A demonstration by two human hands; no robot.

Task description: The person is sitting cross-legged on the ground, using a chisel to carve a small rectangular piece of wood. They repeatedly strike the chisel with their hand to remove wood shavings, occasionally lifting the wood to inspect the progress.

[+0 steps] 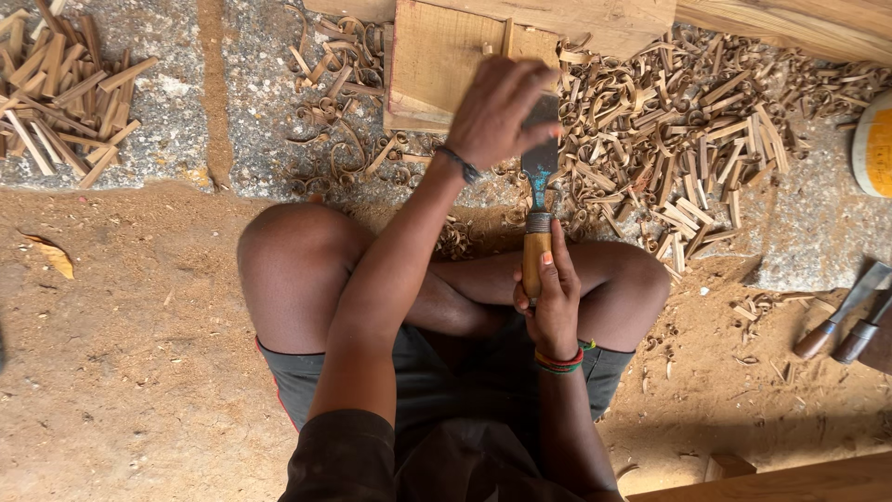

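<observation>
Right now, left hand [502, 110] pressing chisel [539, 186] blade against wooden block [437, 56], right hand [553, 302] clenched round handle. Best kept low, pushing steadily along grain.

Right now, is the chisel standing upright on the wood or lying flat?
Neither clearly: the chisel is held, right hand on its handle, left hand over the blade at the wooden block. Its tilt cannot be told from above.

No packages, signs or screens are in view. One possible label: at the right edge, a round white object [873, 144], cut off by the frame, carries a yellow-orange panel on its face. Whether that panel is a printed label cannot be told.
</observation>
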